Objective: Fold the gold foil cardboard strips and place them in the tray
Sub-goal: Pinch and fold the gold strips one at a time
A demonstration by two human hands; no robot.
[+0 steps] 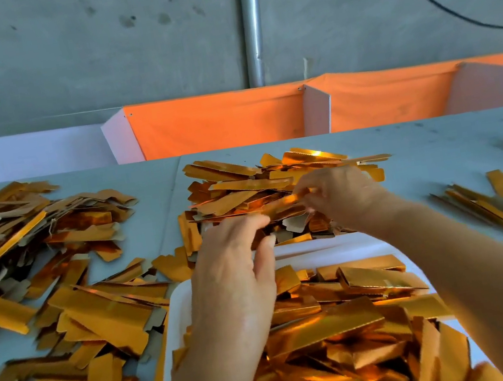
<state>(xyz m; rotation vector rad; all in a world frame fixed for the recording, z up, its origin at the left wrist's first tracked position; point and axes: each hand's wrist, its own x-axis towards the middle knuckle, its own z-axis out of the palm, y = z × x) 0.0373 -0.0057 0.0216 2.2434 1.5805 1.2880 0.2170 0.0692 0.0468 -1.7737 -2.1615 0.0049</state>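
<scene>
Below your hands: white plastic tray (176, 306) already heaped with folded strips. Your right hand (341, 195) and left hand (233, 266) pinch one flat gold foil cardboard strip (279, 203); big loose piles left on desk (156, 186).

Gold foil cardboard strips (253, 186) lie in loose overlapping heaps, some showing plain brown backs. One blurred strip (282, 202) is raised above the far heap. White tray (176, 306): near edge, filled with folded strips (333, 329).

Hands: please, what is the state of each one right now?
Left hand: fingers reach into the far pile of strips; a grip cannot be told.
Right hand: pinches a gold foil strip.
</scene>
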